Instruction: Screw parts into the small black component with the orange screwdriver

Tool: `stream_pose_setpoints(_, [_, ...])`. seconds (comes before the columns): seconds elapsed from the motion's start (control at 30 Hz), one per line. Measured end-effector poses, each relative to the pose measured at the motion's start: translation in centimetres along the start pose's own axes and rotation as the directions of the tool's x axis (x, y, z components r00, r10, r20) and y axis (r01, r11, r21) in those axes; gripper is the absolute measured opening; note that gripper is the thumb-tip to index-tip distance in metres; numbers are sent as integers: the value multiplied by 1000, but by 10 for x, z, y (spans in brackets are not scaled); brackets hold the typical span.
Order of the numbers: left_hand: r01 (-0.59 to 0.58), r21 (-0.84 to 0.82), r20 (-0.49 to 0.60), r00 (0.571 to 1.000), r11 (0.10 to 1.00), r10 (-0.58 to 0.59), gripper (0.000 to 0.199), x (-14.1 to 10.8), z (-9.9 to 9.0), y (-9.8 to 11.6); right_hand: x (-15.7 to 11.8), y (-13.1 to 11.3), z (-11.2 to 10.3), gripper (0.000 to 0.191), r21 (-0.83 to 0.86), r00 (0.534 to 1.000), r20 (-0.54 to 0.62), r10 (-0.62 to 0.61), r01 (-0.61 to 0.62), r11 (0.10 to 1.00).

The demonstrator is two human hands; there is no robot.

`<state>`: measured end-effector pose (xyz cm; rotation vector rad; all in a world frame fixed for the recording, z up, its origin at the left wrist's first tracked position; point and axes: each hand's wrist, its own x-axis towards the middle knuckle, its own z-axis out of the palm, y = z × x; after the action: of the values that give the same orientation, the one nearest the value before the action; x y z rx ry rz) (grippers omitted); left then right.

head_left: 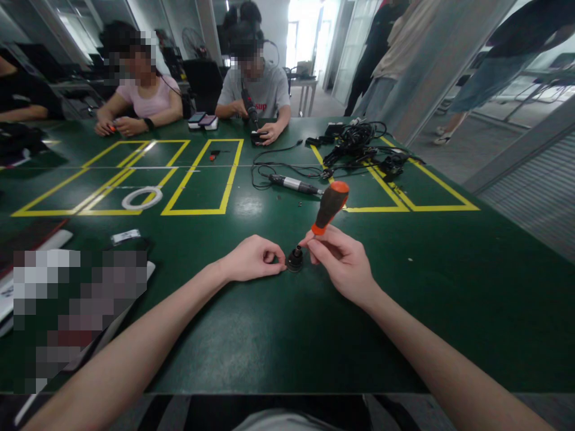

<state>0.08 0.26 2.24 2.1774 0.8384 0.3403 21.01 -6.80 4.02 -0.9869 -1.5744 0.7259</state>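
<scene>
A small black round part (294,261) with a short metal stub on top sits on the green table in front of me. My left hand (257,258) is closed in a pinch, thumb and forefinger at the part's left edge. On the other side, my right hand (344,260) grips a screwdriver (331,206) low down, near its shaft. The orange and black handle leans up above the fingers. My fingers hide most of the shaft, and I cannot tell whether its tip touches the part.
A pen-shaped electric screwdriver (294,184) with a cord lies beyond my hands. Black cables (359,143) are heaped at the back right. A white ring (142,198) lies left, near yellow tape outlines. Two people sit across the table, one holding a power tool (250,108).
</scene>
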Motion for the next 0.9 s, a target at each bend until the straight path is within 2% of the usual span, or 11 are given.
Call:
stream_pose_setpoints(0.17, [-18, -42, 50, 999, 999, 20, 18, -1, -3, -1, -2, 3, 1, 10, 29, 998, -46, 46, -45, 999])
stream_pose_setpoints(0.33, [-34, -61, 57, 998, 998, 38, 14, -1, -3, -2, -3, 5, 1, 22, 54, 988, -127, 84, -78, 996])
stream_pose_setpoints(0.57, [-59, -7, 35, 998, 998, 60, 13, -1, -1, -2, -2, 4, 1, 18, 36, 995, -76, 60, -58, 998])
stream_pose_setpoints(0.9, [-64, 80, 41, 997, 995, 61, 15, -1, -2, 0, 0, -1, -1, 19, -3, 998, -68, 17, -18, 1000])
